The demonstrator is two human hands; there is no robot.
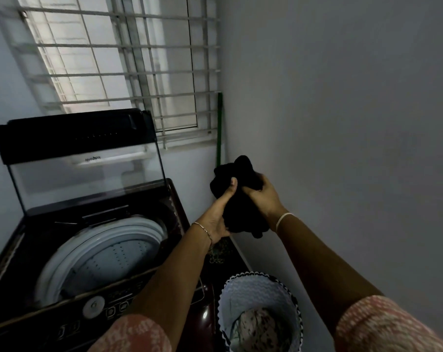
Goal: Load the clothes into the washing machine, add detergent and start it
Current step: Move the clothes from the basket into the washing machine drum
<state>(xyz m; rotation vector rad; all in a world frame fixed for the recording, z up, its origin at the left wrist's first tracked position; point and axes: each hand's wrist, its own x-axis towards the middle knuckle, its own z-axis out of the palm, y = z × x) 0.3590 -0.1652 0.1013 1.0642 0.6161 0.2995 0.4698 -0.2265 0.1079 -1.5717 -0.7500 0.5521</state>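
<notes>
Step in hand: loading. Black garment [237, 191] bunched, clamped between left hand [221, 212] and right hand [263, 196], held above basket [256, 290], right of washer [17, 250]. Lid [88, 158] up, drum [106, 255] apparently empty. Next, likely: carry left, drop into drum.

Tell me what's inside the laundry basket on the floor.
The laundry basket holds a pale, dark-speckled garment low down. Whatever lies beneath it is covered. The black garment is outside the basket, held in both hands above it.
</notes>
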